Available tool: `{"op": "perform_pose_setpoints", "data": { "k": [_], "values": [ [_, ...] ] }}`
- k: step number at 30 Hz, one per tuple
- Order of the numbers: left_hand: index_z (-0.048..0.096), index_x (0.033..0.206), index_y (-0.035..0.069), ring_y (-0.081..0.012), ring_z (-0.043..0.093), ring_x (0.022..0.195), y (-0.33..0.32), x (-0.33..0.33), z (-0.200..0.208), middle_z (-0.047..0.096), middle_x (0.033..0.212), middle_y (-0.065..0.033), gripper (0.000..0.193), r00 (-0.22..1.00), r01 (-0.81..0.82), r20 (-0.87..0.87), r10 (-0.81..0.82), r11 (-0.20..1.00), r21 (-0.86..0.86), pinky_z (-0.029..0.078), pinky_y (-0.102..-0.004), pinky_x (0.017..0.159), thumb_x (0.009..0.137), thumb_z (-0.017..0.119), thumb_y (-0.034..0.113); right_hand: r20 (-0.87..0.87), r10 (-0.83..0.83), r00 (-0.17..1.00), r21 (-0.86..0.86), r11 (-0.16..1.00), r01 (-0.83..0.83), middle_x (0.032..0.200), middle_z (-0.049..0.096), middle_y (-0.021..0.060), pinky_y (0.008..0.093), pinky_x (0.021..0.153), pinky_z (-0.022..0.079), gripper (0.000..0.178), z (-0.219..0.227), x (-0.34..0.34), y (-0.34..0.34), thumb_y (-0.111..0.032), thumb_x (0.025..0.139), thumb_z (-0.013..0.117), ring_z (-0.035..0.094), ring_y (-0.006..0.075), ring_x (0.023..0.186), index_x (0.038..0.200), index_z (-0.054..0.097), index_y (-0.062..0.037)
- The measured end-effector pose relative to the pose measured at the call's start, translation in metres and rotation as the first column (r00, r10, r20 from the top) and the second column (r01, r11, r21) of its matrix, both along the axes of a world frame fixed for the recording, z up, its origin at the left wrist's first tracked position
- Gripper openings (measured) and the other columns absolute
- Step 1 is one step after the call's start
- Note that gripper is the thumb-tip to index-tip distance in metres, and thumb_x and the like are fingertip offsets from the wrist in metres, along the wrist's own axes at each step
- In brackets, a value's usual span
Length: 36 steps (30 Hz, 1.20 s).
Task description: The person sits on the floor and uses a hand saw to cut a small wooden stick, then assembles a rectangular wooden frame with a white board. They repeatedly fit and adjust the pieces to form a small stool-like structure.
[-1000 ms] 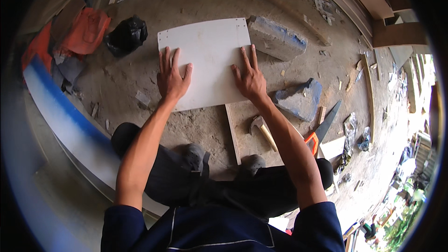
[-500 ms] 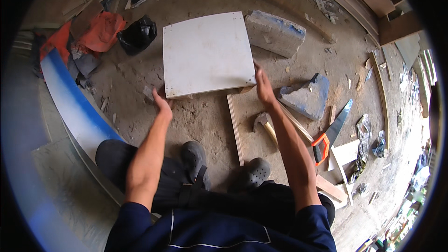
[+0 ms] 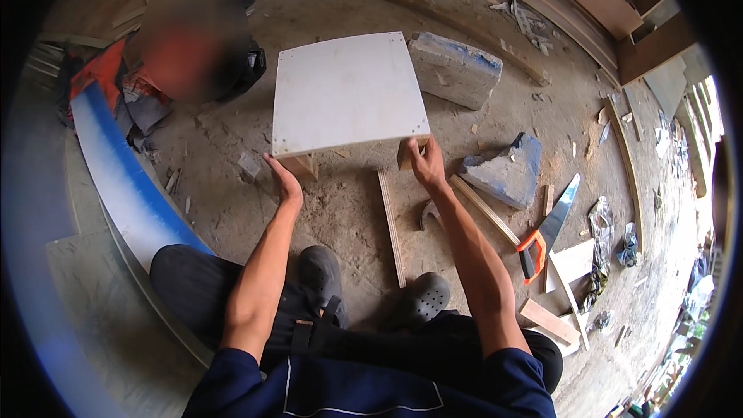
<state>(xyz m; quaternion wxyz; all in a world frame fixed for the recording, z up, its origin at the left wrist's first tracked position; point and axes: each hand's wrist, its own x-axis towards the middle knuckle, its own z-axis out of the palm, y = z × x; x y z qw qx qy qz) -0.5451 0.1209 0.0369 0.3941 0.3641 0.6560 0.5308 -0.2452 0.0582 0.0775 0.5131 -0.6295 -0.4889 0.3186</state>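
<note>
A low wooden stool [image 3: 348, 93] with a square white top stands in front of me, nail or screw marks showing at its corners. Bare wooden supports show beneath its near edge. My right hand [image 3: 427, 164] grips the near right corner, its thumb and fingers around the edge and the support. At the near left corner, my left hand [image 3: 286, 183] has its fingers stretched out, the tips at the edge of the stool. The underside and the far supports are hidden by the top.
Concrete blocks [image 3: 515, 170] lie right of the stool, another [image 3: 455, 70] beyond. A handsaw [image 3: 549, 228], wood strips [image 3: 392, 228] and a partly hidden hammer [image 3: 429, 215] are near my right arm. A curved blue-and-white panel [image 3: 131, 174] lies left. A blurred patch covers the far left.
The stool's near edge looks slightly higher, showing more of its supports. My right hand has moved from the side onto the near right corner; my left hand has shifted slightly right.
</note>
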Motion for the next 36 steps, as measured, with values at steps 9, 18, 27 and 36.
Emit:
{"op": "perform_pose_setpoints", "data": {
  "k": [9, 18, 27, 36],
  "values": [
    [0.053, 0.124, -0.009, -0.0254, 0.055, 0.111, 0.037, 0.009, 0.149, 0.060, 0.121, -0.0163, 0.068, 0.954, 0.269, -0.156, -0.254, 0.960, 0.079, 0.040, -0.0337, 0.096, 0.095, 0.050, 0.053, -0.147, -0.078, 0.986, -0.062, 0.996, 0.069, 0.072, 0.061, 0.0078, 0.0299, 0.061, 0.047, 0.062, 0.119, 0.003, 0.061, -0.057, 0.088, 0.060, 0.056, 0.0141, 0.066, 0.089, 0.062, 0.0045],
    [0.052, 0.130, -0.003, -0.0241, 0.051, 0.120, 0.031, -0.002, 0.156, 0.054, 0.132, -0.0142, 0.064, 0.958, 0.285, 0.084, -0.273, 0.929, -0.238, 0.041, -0.0346, 0.098, 0.090, 0.059, 0.047, -0.109, 0.112, 0.988, -0.288, 0.947, -0.139, 0.085, 0.068, 0.0160, 0.0344, 0.073, 0.051, 0.071, 0.126, 0.027, 0.084, -0.058, 0.086, 0.062, 0.065, 0.0207, 0.080, 0.096, 0.067, 0.0122],
    [0.044, 0.139, 0.003, -0.0243, 0.047, 0.125, 0.046, -0.019, 0.126, 0.049, 0.138, -0.0125, 0.082, 0.916, 0.344, 0.324, -0.236, 0.877, -0.335, 0.037, -0.0391, 0.103, 0.081, 0.064, 0.059, -0.389, 0.071, 0.918, -0.363, 0.905, -0.224, 0.120, 0.061, 0.0131, 0.0310, 0.089, 0.046, 0.077, 0.101, 0.042, 0.065, -0.063, 0.088, 0.056, 0.058, 0.0188, 0.106, 0.127, 0.055, 0.0034],
    [0.046, 0.130, 0.000, -0.0264, 0.057, 0.106, 0.013, -0.035, -0.013, 0.057, 0.112, -0.0123, 0.074, 0.772, 0.590, 0.409, -0.486, 0.788, -0.177, 0.048, -0.0412, 0.090, 0.085, 0.060, 0.056, -0.324, 0.225, 0.919, -0.176, 0.940, -0.292, 0.082, 0.065, 0.0055, 0.0323, 0.070, 0.049, 0.034, -0.096, 0.091, -0.005, -0.032, 0.092, 0.059, 0.061, 0.0182, 0.081, 0.106, 0.067, -0.0017]
  ]
}}
